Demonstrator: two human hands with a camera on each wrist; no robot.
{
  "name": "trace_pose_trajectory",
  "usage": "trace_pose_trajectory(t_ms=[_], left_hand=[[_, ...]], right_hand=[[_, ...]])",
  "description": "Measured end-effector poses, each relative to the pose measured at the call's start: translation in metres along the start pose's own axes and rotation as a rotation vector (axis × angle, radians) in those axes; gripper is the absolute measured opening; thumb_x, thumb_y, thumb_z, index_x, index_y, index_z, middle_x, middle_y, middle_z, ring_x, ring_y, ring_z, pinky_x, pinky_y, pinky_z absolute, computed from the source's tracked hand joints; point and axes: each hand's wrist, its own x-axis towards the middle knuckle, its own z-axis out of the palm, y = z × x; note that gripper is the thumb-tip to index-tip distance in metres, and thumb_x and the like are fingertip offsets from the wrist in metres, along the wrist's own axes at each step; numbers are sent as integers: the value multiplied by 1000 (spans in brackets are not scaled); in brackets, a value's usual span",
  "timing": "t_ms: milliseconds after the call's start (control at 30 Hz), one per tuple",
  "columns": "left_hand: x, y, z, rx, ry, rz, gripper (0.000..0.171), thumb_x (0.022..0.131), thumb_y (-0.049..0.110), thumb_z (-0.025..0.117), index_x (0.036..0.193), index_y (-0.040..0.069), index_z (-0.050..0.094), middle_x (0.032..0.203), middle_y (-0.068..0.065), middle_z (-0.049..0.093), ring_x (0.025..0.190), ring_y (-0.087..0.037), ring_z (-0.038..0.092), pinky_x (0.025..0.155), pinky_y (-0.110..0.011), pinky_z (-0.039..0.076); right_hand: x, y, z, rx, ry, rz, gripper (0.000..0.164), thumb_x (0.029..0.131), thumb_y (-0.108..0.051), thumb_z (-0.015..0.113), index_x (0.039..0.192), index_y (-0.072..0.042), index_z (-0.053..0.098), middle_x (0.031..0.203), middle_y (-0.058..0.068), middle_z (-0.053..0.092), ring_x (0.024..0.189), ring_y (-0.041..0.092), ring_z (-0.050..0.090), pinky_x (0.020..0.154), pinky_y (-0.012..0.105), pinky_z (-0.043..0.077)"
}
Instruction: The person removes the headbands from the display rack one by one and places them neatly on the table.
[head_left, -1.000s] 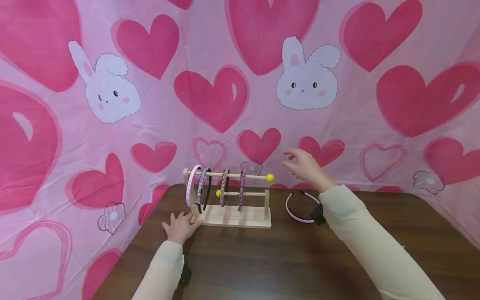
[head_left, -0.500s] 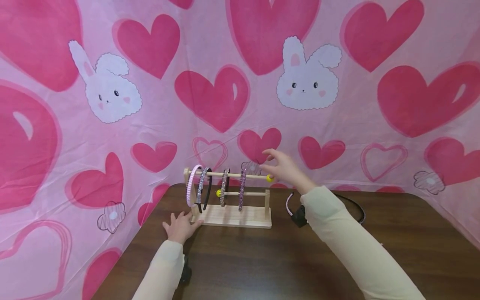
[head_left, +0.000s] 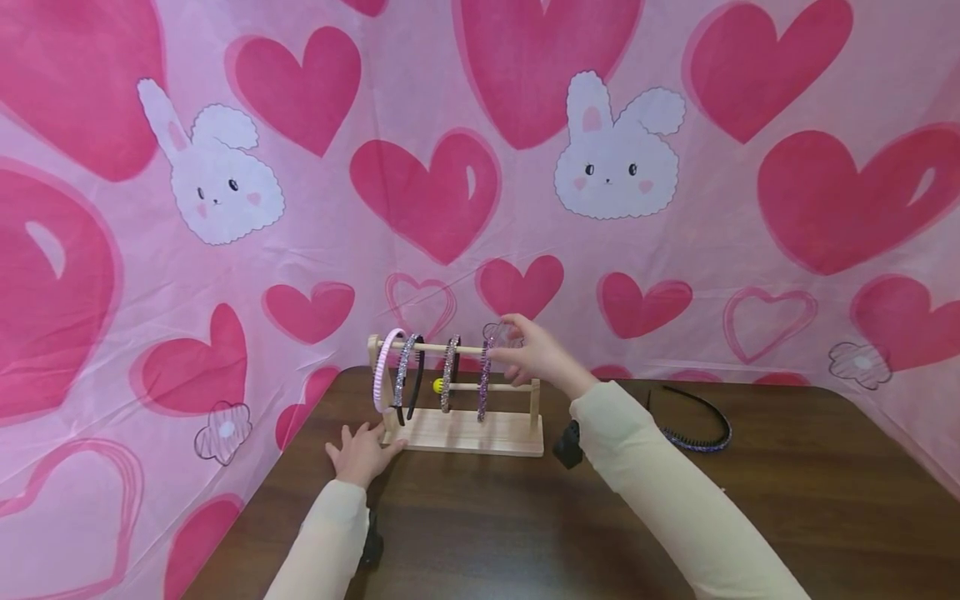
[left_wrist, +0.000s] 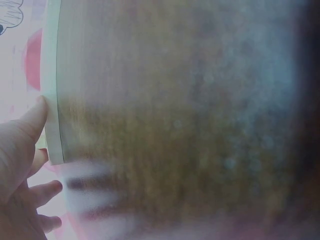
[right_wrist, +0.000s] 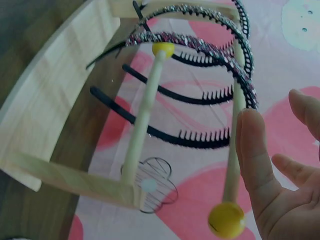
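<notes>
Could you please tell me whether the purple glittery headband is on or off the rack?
On: the purple headband hangs over the upper rod of the rack.

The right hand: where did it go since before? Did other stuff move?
The right hand moved left and slightly down, to the purple glittery headband; no grip shows yet. The left hand stayed at the wooden stand's base, and the hanging headbands stayed put.

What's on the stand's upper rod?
Pink headband, silver headband, gold headband, purple headband. In head view, the right grip covers the right end of the upper rod; the right wrist view shows a yellow ball there. Rod directly under each headband: hidden.
</notes>
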Motion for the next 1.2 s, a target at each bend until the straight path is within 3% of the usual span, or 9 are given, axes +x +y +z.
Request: trace_pose_trajectory(t_ms=[300, 467, 600, 900, 1200], left_hand=[[-1, 1, -1, 2, -3, -1, 67, 84, 45, 62, 135, 5, 45, 135, -32, 36, 126, -57, 11, 94, -72, 1], [-5, 3, -4, -1, -6, 1, 66, 84, 44, 61, 135, 5, 45, 134, -32, 36, 126, -58, 11, 93, -72, 1], [-7, 4, -5, -2, -6, 0, 65, 85, 43, 62, 135, 5, 45, 135, -33, 36, 126, -57, 12, 93, -72, 1], [-8, 6, -6, 11, -6, 6, 65, 85, 43, 61, 134, 4, 45, 134, -33, 36, 126, -57, 12, 94, -71, 1], [-7, 5, -6, 9, -6, 1, 65, 85, 43, 62, 135, 5, 45, 134, -33, 36, 126, -57, 12, 94, -72, 2]], right_hand=[[4, 4, 15, 35, -12, 17, 67, 84, -14, 69, 140, -9, 34, 132, 23, 41, 64, 26, 64, 61, 42, 54], [6, 4, 20, 44, 6, 25, 62, 83, -12, 69, 138, -10, 39, 132, 24, 42, 65, 30, 65, 62, 43, 54], [6, 3, 23, 45, 23, 28, 57, 84, -10, 68, 135, -6, 44, 130, 25, 44, 64, 31, 65, 60, 40, 54], [8, 4, 26, 36, 74, 29, 45, 85, -3, 64, 128, -2, 51, 122, 23, 52, 55, 19, 62, 54, 34, 54], [8, 1, 15, 31, 118, -14, 45, 86, 0, 59, 130, 1, 50, 102, 24, 62, 49, 16, 59, 53, 33, 54]])
